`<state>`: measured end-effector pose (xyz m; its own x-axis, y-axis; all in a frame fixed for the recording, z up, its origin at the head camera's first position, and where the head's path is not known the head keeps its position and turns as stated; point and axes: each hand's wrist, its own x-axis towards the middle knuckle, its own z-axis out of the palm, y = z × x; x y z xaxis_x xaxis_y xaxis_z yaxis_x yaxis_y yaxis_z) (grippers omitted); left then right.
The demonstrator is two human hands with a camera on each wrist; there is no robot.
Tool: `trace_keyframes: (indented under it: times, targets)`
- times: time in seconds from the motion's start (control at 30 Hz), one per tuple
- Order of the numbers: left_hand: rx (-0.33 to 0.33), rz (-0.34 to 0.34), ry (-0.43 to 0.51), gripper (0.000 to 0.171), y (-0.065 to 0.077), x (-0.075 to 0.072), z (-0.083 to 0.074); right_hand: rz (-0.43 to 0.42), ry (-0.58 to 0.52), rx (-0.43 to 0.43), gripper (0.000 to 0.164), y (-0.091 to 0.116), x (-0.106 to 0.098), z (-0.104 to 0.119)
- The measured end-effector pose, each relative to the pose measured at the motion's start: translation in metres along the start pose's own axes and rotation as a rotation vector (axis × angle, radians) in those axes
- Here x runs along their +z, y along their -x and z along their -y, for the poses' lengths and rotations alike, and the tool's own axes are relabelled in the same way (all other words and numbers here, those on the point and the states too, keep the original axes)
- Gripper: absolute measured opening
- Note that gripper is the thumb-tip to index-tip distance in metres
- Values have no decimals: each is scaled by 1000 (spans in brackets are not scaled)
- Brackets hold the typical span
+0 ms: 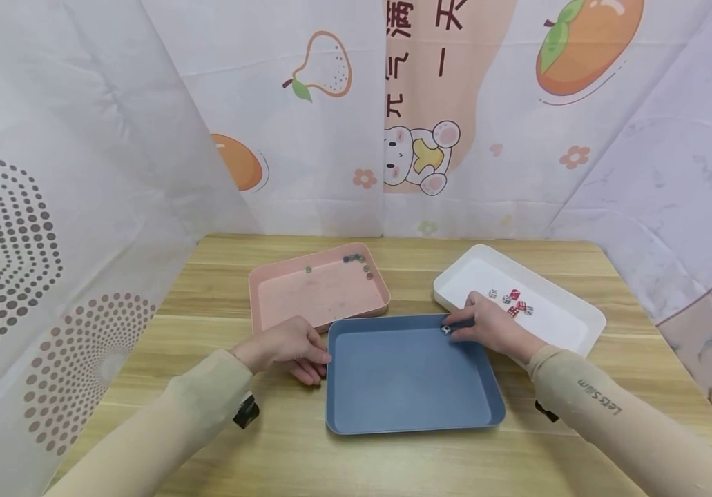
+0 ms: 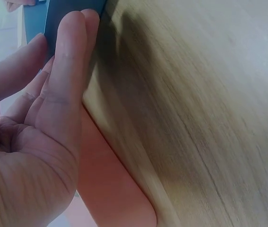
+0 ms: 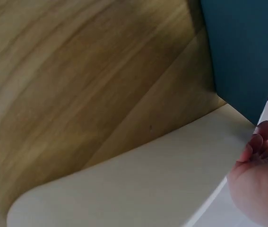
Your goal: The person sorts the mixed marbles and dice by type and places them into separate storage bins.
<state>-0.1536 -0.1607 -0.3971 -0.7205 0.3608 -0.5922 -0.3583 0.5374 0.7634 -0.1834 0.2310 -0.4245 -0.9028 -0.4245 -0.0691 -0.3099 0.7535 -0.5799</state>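
The blue tray (image 1: 414,379) lies on the table in front of the person. My left hand (image 1: 290,351) is at its left wall, thumb at the rim and fingertips against the outside, as the left wrist view also shows. My right hand (image 1: 489,324) reaches over the tray's far right corner and pinches a small white die (image 1: 445,330) with dark spots between thumb and index finger, low inside the tray. That die is hidden in the right wrist view, where my right hand (image 3: 263,175) appears beyond the tray walls.
Behind on the right, a white tray (image 1: 570,310) holds several red and white dice (image 1: 514,295). A pink tray (image 1: 293,290) at the back left holds several small glassy marbles (image 1: 366,268). Both stand close against the blue tray on a wood-grain table (image 1: 256,442). Printed curtains surround the table.
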Motion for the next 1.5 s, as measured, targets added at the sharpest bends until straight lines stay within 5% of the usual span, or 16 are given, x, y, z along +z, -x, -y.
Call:
trace_keyframes:
  times: [1.0,1.5]
  targets:
    - [6,11,-12,10,2,-1,-4,-64,190,-122,14,-5,8,-3]
    - [2,11,-26,10,3,0,-4,-68,41,-122,8,0,-21,-6]
